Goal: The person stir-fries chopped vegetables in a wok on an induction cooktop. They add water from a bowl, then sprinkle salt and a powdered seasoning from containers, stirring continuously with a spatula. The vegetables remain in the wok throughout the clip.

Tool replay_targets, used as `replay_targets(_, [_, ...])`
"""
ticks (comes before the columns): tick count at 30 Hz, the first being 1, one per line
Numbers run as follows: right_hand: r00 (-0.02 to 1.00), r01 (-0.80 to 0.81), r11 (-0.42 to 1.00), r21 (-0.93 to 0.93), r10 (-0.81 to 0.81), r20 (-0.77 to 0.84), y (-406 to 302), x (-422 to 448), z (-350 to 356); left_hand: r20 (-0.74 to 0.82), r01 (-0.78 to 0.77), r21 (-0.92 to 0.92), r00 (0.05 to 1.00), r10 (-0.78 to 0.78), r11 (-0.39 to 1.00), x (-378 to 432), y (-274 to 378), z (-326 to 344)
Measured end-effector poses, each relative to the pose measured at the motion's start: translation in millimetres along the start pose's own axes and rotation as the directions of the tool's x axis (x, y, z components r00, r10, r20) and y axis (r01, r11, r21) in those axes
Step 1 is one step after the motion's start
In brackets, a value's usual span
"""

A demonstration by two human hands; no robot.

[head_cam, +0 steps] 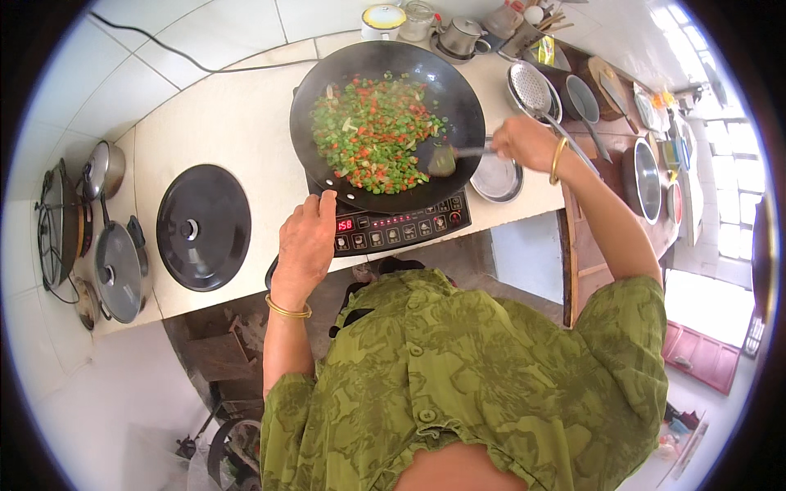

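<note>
A black wok [463,110] sits on an induction cooker [399,230] with lit red indicators. Inside it lie chopped green and red vegetables [374,135] with a few pale slices, and faint steam blurs them. My left hand [307,242] is closed around the wok's handle [271,273], mostly hidden under the fingers, at the near left rim. In my right hand [528,144] is the handle of a spatula [443,161]. Its blade rests low in the wok, right of the vegetables, and looks slightly blurred.
Left of the wok lies a black lid [202,227], with a lidded pan [120,270] beyond. A metal plate [496,178] stands under my right hand. A skimmer [530,86], a small pan [581,98] and a knife [617,101] are at the right. A power cord [245,69] crosses the back.
</note>
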State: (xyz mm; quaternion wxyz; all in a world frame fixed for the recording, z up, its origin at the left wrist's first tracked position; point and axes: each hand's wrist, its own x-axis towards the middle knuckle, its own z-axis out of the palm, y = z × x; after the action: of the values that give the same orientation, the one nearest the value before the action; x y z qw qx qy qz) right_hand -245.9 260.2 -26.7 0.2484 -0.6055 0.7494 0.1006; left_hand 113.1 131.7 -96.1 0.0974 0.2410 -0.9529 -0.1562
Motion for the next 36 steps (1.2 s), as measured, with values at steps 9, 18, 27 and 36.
replay_targets(9, [0.981,0.112,0.754,0.648,0.022,-0.195,-88.9,58.0,61.3,-0.005,-0.059,0.029,0.998,0.059,0.998,-1.8,4.7,6.3])
replay_targets(18, [0.985,-0.156,0.463,0.873,0.144,0.1,-47.1,13.3,37.0,0.014,-0.019,-0.011,1.0,0.019,1.0,-2.5,4.4,6.5])
replay_targets(27, [0.998,-0.021,0.359,0.933,0.067,-0.003,-121.1,52.9,58.4,0.024,-0.102,0.013,0.995,0.101,0.995,-2.6,3.3,6.4])
replay_targets(36, [0.882,0.121,-0.06,0.991,0.464,-0.08,-130.6,91.4,82.9,0.162,-0.088,-0.019,0.983,0.09,0.996,3.0,-3.0,3.2])
